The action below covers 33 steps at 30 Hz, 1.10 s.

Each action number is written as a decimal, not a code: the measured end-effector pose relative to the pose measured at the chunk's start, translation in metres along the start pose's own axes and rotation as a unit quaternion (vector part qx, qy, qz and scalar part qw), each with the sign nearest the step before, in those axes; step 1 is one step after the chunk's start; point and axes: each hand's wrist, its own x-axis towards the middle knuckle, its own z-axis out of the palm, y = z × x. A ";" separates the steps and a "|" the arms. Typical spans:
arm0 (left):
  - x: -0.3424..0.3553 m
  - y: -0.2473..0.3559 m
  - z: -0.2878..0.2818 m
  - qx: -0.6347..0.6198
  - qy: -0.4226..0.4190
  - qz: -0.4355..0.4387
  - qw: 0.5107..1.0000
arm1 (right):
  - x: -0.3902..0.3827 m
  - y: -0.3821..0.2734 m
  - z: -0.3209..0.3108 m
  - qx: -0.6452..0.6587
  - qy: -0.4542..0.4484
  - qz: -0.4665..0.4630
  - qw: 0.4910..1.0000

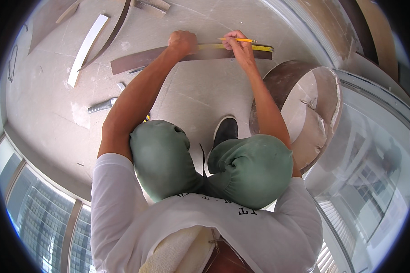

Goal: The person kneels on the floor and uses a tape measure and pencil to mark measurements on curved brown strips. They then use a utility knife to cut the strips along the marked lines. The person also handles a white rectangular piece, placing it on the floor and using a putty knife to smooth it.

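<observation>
Dark brown strip (131, 62), long and flat, lying on the floor (191, 93) in the upper middle of the frame; long axis running left to right, the left end set slightly lower in the picture than the right. Tape measure (263, 48), yellow blade, laid lengthwise along the strip's upper side, its axis following that of the strip, visible between the hands and out toward the right end. Pencil (248, 40), orange-yellow, nearly horizontal, its point directed left, just above the blade. Right hand (238, 45), fingers pinching the pencil, held over the strip. Left hand (183, 42), clenched, at the strip's upper edge; what it may enclose cannot be told. White strip (87, 51), upper left of the frame, slanting from upper right to lower left, with a thin dark strip (115, 38) near its right side. Tool with a dark grey handle (101, 106), left of the left forearm. Broad curved brown piece (278, 78), right of the right forearm. Dark shoe (226, 129), centre of the frame.
</observation>
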 end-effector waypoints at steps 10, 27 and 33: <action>0.003 -0.003 0.004 -0.001 0.008 0.006 1.000 | 0.024 0.041 0.002 -0.091 -0.034 -0.008 0.995; 0.011 -0.005 0.014 0.034 0.038 0.038 0.998 | 0.033 0.050 0.001 -0.121 -0.072 -0.012 0.990; 0.006 -0.001 0.007 0.008 0.001 0.007 1.000 | 0.031 0.045 0.002 -0.128 -0.068 -0.013 0.989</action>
